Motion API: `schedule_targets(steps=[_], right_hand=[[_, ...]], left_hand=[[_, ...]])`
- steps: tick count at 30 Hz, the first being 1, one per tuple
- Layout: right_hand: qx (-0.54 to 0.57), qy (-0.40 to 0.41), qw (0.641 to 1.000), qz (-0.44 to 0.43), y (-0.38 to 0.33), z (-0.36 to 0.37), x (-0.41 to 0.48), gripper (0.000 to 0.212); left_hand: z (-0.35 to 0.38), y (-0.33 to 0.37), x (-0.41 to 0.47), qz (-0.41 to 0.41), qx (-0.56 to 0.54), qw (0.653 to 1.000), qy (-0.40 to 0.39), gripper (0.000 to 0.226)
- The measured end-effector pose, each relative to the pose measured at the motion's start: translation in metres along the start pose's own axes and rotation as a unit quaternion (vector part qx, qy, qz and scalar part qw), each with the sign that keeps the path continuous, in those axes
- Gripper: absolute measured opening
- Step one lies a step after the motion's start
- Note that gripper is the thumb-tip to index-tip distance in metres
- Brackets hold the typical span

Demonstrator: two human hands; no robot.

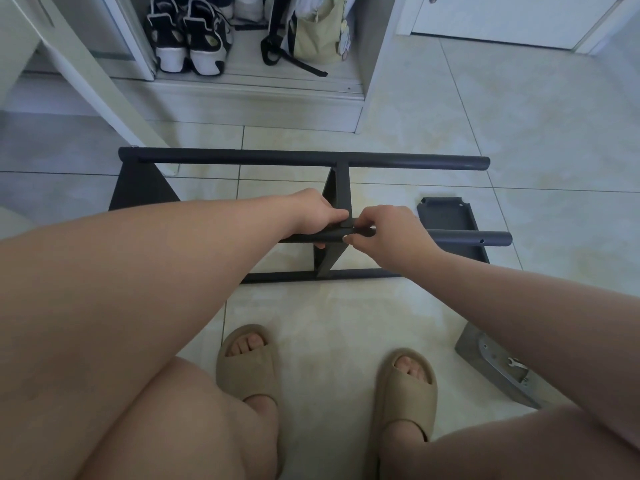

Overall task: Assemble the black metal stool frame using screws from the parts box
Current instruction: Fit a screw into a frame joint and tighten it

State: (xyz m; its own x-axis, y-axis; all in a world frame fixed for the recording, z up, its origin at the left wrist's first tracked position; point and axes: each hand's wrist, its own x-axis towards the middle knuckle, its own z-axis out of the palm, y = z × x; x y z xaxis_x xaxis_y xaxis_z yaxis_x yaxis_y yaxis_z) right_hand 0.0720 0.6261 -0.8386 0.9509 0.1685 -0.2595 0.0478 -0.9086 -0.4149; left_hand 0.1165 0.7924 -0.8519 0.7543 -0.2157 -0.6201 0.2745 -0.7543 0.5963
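The black metal stool frame [304, 156] lies on its side on the tiled floor, with long round legs running left to right and a triangular cross brace [334, 188] in the middle. My left hand [317, 211] grips the middle leg [471, 238] just left of the brace. My right hand [388, 230] holds the same leg at the joint, fingers curled over it. A loose black bracket plate [446, 216] lies on the floor behind the leg's right end. What my fingers pinch at the joint is hidden.
A grey parts box [498, 367] with a small wrench [516, 363] in it sits at the right, by my forearm. My feet in beige slippers [247, 362] stand in front. A shoe cabinet with sneakers [187, 36] and a bag [318, 32] is behind the frame.
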Motion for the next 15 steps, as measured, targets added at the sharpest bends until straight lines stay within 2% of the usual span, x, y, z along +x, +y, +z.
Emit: schedule_targets(steps=[3,5,8,11,15], right_hand=[[-0.008,-0.009,1.000,-0.026,0.001,-0.001,-0.006,0.028],[0.011,-0.018,0.999,-0.046,0.007,-0.007,-0.014,0.032],[0.004,-0.025,0.997,-0.069,0.024,-0.019,-0.032,0.037],[-0.051,-0.026,0.996,-0.062,0.053,-0.034,-0.055,0.048],[-0.139,-0.042,0.989,-0.027,0.103,-0.052,-0.095,0.058]], left_hand=[[0.007,0.003,-0.003,0.013,0.007,0.999,0.050,0.046],[0.010,0.006,-0.007,0.018,0.054,0.993,0.108,0.040],[0.010,0.012,-0.017,0.042,0.150,0.969,0.191,0.047],[0.011,0.026,-0.026,0.132,0.213,0.937,0.245,0.043],[0.034,0.060,-0.038,0.260,0.267,0.901,0.220,0.034]])
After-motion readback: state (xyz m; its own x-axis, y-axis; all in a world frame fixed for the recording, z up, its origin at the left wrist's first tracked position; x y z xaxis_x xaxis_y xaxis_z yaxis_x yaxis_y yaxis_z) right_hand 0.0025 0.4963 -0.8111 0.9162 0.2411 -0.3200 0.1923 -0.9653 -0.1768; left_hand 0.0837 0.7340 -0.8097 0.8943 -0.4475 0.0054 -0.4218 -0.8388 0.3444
